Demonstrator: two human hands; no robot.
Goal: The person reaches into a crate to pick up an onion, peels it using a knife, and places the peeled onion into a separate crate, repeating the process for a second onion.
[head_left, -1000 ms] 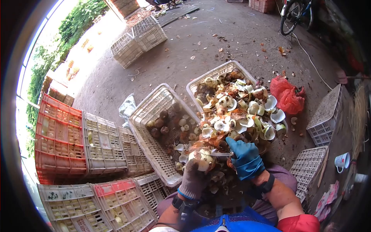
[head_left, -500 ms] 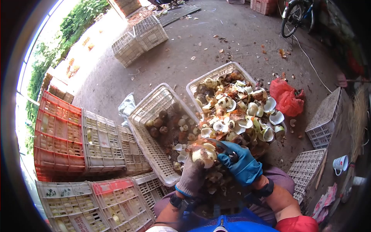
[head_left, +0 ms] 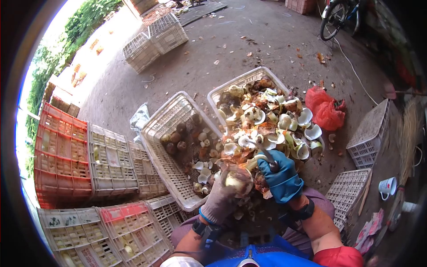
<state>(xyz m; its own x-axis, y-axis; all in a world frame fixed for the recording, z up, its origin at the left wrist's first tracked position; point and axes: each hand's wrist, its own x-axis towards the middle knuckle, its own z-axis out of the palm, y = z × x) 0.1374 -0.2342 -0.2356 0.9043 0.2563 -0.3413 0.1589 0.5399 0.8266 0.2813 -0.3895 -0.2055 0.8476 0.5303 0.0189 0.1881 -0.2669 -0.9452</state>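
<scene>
My left hand (head_left: 221, 198), in a greyish knit glove, is closed round a pale, partly peeled onion (head_left: 239, 181). Just right of it, my right hand (head_left: 280, 176), in a blue rubber glove, grips a knife (head_left: 267, 155) whose blade points up and left. A strip of peel (head_left: 253, 161) hangs between the onion and the blue glove. Beyond my hands, a heap of cut shells and skins (head_left: 275, 120) fills and spills from a white crate (head_left: 215, 94). To the left, another white crate (head_left: 151, 133) holds several dark round onions (head_left: 176, 138) and pale pieces.
Stacked crates, one red (head_left: 62, 153) and others white (head_left: 113, 155), stand at the left. A red net bag (head_left: 327, 109) lies right of the heap. Upturned crates (head_left: 369, 133), a mug (head_left: 387, 188) and a broom (head_left: 411, 138) are at the right. A bicycle (head_left: 336, 20) stands behind.
The blue-gloved hand and knife have shifted slightly right and upright, away from the onion. The onion has turned in my left hand, and a peel strip now shows. The whole view has shifted slightly.
</scene>
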